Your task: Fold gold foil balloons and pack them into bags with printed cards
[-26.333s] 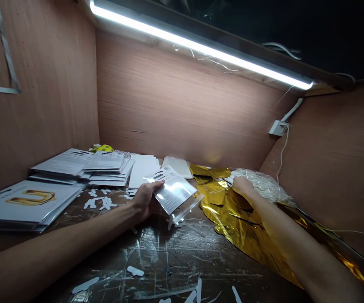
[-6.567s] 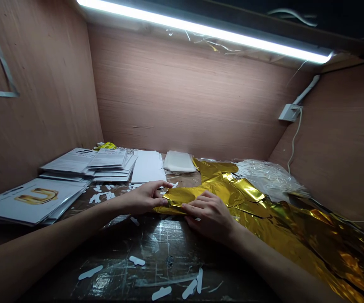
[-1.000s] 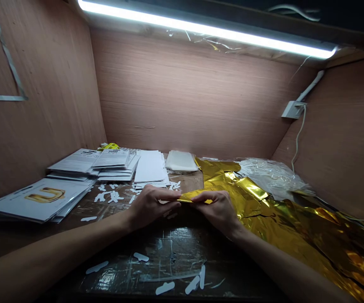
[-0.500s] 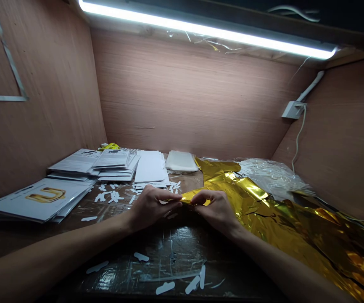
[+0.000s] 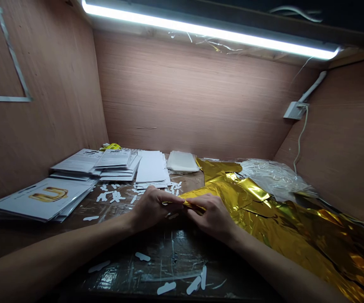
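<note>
i seem to be folding, my left hand and right hand both pinching the gold foil between them over the worktop, which likely calls for even pressure along its edge.

The foil sheets shine metallic gold; the cards with print are white with black lettering. A golden-yellow U marks the front card, and the back wall is pinkish brown, finely streaked.
</note>
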`<act>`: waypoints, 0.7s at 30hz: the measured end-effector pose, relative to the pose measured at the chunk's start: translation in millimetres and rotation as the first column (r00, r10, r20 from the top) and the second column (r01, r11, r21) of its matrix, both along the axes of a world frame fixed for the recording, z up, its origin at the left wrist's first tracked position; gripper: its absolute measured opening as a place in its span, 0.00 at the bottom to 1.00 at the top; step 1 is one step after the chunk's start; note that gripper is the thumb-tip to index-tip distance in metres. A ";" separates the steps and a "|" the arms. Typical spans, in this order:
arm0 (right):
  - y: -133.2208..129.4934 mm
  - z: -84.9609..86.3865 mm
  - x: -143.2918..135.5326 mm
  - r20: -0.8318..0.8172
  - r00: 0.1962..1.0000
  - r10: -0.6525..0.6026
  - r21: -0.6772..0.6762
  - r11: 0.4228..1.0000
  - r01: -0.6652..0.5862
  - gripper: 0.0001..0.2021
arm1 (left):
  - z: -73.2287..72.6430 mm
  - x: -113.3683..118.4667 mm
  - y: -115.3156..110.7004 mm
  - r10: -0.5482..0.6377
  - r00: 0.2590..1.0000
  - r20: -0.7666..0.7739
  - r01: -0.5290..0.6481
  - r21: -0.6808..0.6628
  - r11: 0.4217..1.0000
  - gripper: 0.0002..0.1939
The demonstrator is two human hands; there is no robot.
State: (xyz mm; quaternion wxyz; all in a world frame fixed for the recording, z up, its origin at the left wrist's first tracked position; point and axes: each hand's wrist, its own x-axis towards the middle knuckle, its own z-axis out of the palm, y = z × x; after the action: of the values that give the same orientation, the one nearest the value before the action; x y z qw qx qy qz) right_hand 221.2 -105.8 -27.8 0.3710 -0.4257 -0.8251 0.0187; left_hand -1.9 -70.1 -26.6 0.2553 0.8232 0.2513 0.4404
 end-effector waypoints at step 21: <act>1.2 -4.0 6.9 0.193 0.981 0.016 0.184 0.982 -0.052 0.16 | 11.8 -0.1 -4.2 -0.223 0.970 0.101 0.233 -0.104 0.967 0.22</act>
State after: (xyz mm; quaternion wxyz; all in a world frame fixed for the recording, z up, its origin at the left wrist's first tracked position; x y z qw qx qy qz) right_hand 228.2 -104.5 -31.8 0.3284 -0.3744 -0.8621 -0.0939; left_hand -2.0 -74.3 -14.8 0.3620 0.8103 0.1685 0.4288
